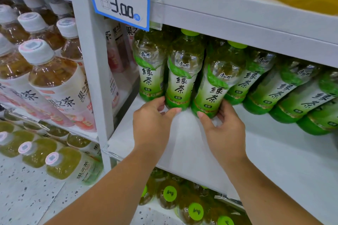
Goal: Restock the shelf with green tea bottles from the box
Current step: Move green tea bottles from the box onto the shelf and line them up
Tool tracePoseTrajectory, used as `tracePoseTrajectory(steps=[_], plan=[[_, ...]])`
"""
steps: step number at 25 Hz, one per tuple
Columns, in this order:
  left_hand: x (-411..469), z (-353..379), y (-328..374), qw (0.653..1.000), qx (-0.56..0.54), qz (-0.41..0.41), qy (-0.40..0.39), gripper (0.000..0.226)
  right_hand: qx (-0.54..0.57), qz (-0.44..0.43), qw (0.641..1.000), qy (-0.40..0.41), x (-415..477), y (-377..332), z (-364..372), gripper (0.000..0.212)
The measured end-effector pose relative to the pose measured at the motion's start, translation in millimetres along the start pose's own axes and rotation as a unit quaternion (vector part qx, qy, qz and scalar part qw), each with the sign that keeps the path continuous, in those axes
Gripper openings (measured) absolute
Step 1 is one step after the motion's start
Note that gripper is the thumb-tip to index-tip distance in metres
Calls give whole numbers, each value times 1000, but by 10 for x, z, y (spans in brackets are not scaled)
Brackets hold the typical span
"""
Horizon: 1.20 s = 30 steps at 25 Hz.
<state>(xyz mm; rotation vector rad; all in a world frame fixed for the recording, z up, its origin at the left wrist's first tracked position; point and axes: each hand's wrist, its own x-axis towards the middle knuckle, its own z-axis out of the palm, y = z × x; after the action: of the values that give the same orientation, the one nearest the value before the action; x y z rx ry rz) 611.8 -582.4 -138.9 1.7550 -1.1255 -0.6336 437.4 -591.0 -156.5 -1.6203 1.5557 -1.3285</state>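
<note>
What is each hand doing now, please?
Left hand: grips the base of a green tea bottle.
Right hand: grips the base of the neighbouring green tea bottle.

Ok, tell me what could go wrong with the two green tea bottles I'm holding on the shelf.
The left hand and right hand grip the second green tea bottle and third green tea bottle only at their bases, so either might tip. Both stand pressed against neighbouring green tea bottles; shifting one could drag or topple another.
</note>
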Motion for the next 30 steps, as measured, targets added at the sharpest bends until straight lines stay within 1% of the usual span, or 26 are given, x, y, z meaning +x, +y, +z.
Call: tracePoseTrajectory(steps=[6,10,16,20,23,25,27,30], plan=[[20,40,-31,1000,-24,-15,5,54,-9,6,1000,-1,-4,-13,1,56],[16,47,-37,1000,-5,-3,-1,55,-12,3,1000,-8,-2,-24,-4,56],[19,27,-47,1000,10,19,-13,49,-11,5,1000,-24,19,-15,-3,53],[26,-2,-24,1000,8,23,-19,49,-18,30,999,-33,23,-17,-13,55],[40,-64,15,998,4,14,-69,47,-1,82,995,-60,75,-88,-58,54],[27,-116,63,993,19,6,-115,52,20,129,988,-79,107,-176,-82,49],[-16,-186,122,987,37,1,-159,60,27,168,982,-80,81,-278,-100,46],[-166,-344,250,976,36,-33,-214,67,40,264,961,-66,-84,-476,-203,60]])
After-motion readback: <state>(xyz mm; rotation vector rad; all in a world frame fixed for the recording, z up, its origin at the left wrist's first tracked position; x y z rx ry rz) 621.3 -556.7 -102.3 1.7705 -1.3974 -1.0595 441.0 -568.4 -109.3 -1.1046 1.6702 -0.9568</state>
